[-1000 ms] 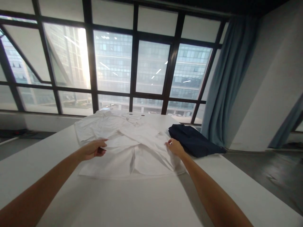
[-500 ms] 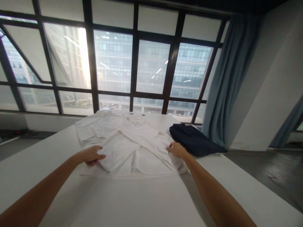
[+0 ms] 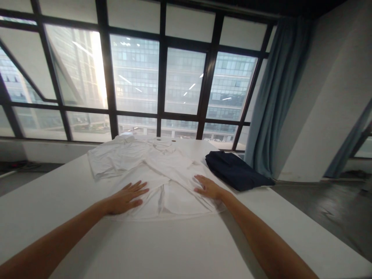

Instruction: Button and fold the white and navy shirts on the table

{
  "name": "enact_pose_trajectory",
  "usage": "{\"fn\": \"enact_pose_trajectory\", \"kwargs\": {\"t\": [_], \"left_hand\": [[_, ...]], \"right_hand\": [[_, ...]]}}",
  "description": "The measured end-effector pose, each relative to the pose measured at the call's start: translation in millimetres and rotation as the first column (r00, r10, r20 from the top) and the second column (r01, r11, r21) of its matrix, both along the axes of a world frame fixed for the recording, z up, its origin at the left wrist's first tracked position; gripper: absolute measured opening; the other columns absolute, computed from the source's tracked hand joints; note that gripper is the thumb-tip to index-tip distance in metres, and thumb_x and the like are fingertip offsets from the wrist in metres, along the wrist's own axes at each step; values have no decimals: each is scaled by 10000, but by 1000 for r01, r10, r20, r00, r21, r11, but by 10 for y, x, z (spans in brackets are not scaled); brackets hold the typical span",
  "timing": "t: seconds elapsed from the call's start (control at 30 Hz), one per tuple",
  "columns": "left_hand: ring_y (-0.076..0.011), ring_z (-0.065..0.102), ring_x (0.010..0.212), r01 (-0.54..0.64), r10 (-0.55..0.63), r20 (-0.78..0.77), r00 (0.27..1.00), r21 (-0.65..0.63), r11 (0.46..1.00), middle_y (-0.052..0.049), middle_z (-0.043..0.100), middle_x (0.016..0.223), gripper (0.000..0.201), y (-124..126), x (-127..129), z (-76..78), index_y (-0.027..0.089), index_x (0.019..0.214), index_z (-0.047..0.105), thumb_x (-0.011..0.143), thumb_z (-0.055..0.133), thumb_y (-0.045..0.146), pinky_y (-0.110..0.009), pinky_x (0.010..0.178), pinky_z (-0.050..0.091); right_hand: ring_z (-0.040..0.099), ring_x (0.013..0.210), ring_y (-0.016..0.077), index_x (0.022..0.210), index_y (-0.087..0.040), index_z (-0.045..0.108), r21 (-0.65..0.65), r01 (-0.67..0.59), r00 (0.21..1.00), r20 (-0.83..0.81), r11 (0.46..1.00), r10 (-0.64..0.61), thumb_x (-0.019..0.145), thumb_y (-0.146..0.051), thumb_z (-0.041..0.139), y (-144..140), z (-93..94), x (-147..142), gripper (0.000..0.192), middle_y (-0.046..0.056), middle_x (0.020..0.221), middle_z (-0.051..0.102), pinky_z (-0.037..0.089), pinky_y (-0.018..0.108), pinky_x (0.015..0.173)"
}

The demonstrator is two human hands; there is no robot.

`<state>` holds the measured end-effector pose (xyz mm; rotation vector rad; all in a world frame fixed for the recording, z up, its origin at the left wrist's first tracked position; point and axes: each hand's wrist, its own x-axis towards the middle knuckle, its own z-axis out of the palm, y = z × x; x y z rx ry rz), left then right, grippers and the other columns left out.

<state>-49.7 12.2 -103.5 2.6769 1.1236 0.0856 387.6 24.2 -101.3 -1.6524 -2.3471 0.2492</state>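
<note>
A white shirt [image 3: 174,166] lies spread on the white table [image 3: 157,248], its lower edge nearest me and its front panels creased. My left hand [image 3: 126,198] rests on the shirt's lower left part, palm down, fingers stretched out and apart. On the lower right side, my right hand [image 3: 209,187] touches the cloth with its fingers extended and the thumb held apart. Neither hand grips the fabric. Parts of the shirt's side edges are hidden under my hands.
A folded dark navy cloth [image 3: 236,170] lies on the table right of the shirt. Behind the table stand large black-framed windows [image 3: 186,81], with a blue-grey curtain [image 3: 273,104] at the right. Grey floor [image 3: 325,205] shows past the right table edge.
Both hands have let go of the shirt's sides and flattened out. My left hand has moved right onto the cloth; my right hand has shifted slightly left. The camera view has turned a little.
</note>
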Motion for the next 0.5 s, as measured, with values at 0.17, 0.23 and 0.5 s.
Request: {"fn": "enact_pose_trajectory", "kwargs": {"t": [0.17,0.23,0.5], "left_hand": [[-294,6,1440,20,-32,-139,990,-84,996,-39,57,1572,660,-108,45,212,333,1490,207,910,318,629,-535,1137,60],[-304,55,1439,41,-66,-180,981,-142,989,-41,98,1573,742,-180,66,354,328,1481,252,846,429,669,-503,1143,113],[-202,678,763,-67,89,60,994,-310,949,-75,723,933,540,298,260,680,182,1060,675,874,391,602,-308,744,518]], "right_hand": [[41,1443,281,1517,-212,158,-296,11,978,204,955,52,742,-773,468,-65,164,-88,1005,90,1578,47,56,468,1153],[108,1434,304,1516,-174,170,-351,10,965,249,936,83,639,-794,564,-90,332,-109,1144,127,1573,79,119,433,1155],[650,996,291,1178,-158,663,-534,75,932,338,842,131,670,-679,643,175,893,-355,728,119,1088,685,466,364,899]]}}
